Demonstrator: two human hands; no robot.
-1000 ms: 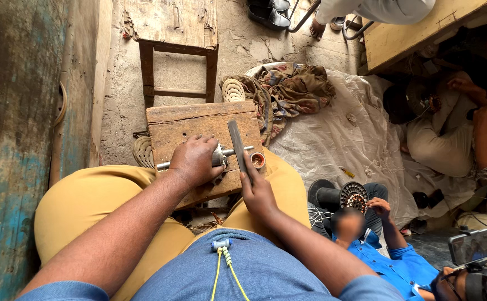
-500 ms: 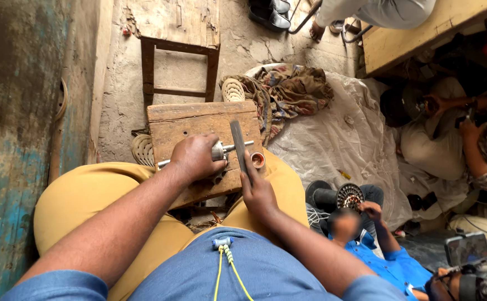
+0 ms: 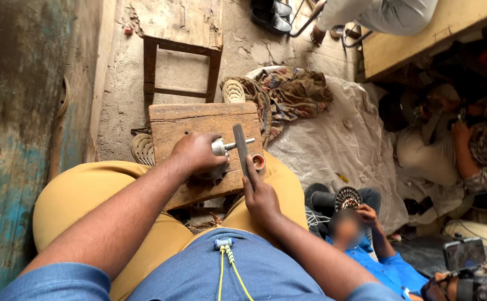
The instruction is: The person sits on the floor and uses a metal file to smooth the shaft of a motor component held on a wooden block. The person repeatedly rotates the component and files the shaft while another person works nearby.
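Left hand [image 3: 198, 153] clenched around a metal part [image 3: 219, 147] with a thin shaft pointing right, pinned on a wooden block [image 3: 199, 120] that rests across the knees. Right hand [image 3: 260, 195] grasps the near end of a flat file [image 3: 240, 147]; blade runs away from the body and lies across the shaft, touching it. Small round cap [image 3: 259, 161] sits on the block just right of the file. Far: wooden stool [image 3: 179, 50]. Right: crumpled cloth [image 3: 293, 95], white sheet [image 3: 338, 150]; another person in blue [image 3: 388, 267] sits near right.
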